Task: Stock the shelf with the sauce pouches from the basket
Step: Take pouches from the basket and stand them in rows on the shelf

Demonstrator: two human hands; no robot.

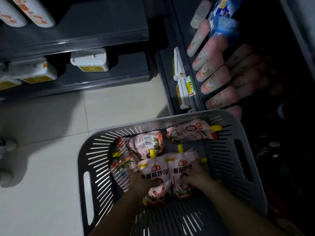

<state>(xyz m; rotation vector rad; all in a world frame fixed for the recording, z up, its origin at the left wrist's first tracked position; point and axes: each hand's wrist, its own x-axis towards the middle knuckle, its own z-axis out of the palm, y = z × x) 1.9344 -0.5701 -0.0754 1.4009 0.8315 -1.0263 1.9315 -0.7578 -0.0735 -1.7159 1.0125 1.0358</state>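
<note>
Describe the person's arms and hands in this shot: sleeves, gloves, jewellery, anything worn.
Nothing worn is visible. The left hand and the right hand are ungloved, and both arms are bare right to the bottom edge of the frame, with no sleeve or cuff showing. No watch, bracelet or ring can be seen, though the light is dim and could hide small details.

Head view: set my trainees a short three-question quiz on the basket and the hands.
1. True or false: the left hand and right hand are both inside the basket.
2. The pouch caps are: A yellow, B green, C blue.
3. Fill in: each hand grips one ___.
Key: 1 true; 2 A; 3 pouch.
</note>
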